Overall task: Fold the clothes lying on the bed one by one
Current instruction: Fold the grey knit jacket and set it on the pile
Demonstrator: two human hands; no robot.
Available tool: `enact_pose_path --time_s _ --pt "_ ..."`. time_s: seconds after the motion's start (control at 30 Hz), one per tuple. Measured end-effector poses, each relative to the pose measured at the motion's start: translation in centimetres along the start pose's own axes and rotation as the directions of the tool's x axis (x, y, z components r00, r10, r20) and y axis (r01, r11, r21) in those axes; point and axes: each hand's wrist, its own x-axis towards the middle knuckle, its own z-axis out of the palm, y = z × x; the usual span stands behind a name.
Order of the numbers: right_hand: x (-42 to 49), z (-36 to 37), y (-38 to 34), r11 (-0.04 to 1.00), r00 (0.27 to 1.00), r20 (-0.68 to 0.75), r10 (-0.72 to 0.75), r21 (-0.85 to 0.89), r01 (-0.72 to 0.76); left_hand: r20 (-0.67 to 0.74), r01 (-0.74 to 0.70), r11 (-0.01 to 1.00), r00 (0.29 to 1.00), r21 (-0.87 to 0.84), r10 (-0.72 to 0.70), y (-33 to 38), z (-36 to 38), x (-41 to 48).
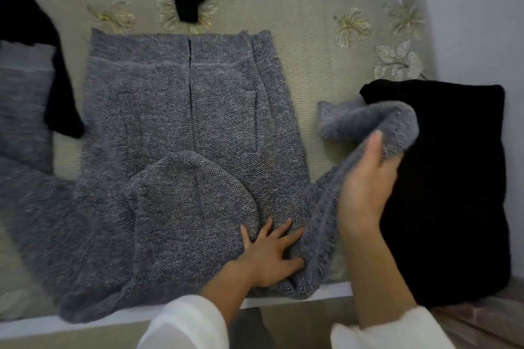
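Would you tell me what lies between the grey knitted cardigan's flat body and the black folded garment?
In the head view: bare beige bedspread and the cardigan's lifted grey knitted sleeve, which the right hand grips.

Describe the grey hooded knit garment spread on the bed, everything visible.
The grey hooded knit garment is a speckled, coarse knit lying flat on the beige bed cover, hem farthest away, with a centre line and two patch pockets. Its hood is folded onto the body. The left hand presses flat beside the hood; the right hand grips one sleeve, lifted off the bed.
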Motion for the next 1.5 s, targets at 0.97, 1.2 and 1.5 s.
enact_pose_path --time_s 0.97,1.2,1.5 --pt "-0.9 6.1 11.8 0.542 0.691 0.685 0.230 -0.680 0.494 -0.587 0.324 0.835 0.809 0.444 -0.002 -4.3 -20.2 4.9" --pt "1.9 4.8 9.3 0.832 0.852 0.508 0.130 -0.523 0.184 -0.517 -0.470 0.218 0.740 -0.855 -0.430 -5.6 -25.9 2.4" --pt "3.3 5.7 10.8 0.713 0.684 0.637 0.355 -0.658 0.243 -0.260 -0.239 0.124 0.709 -0.963 -0.655 -11.7 -24.5 1.9"
